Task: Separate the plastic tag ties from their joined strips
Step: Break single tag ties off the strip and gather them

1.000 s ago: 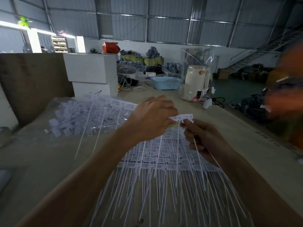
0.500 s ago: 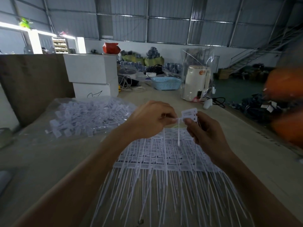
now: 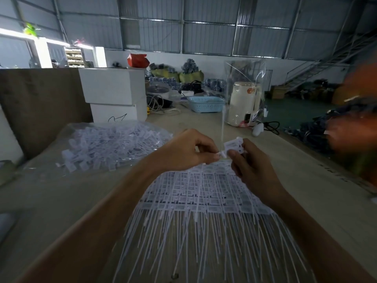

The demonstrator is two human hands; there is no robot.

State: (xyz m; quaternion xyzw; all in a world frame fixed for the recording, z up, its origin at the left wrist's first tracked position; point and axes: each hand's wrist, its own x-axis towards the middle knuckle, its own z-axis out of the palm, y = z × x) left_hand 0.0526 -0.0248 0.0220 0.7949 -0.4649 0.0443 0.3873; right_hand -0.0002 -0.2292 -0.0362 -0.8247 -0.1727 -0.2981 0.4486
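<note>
A spread of joined white tag-tie strips (image 3: 204, 201) lies on the table under my forearms, tails pointing toward me. Above it my left hand (image 3: 187, 152) pinches the end of a white tag tie, whose thin tail (image 3: 221, 127) stands straight up. My right hand (image 3: 251, 168) pinches the flat tag heads (image 3: 234, 145) of the same small piece. The two hands meet at the piece, fingertips almost touching. A heap of separated tag ties (image 3: 114, 144) lies on clear plastic at the left.
White boxes (image 3: 114, 94) stand stacked behind the heap, a brown board to their left. A blue basket (image 3: 206, 104), a white appliance (image 3: 242, 105) in a clear bag and a cable sit at the table's far end. A blurred orange shape (image 3: 355, 127) moves at the right.
The tie's tail has swung from hanging down to pointing straight up. My right hand has turned the tag heads upward and both hands have risen slightly.
</note>
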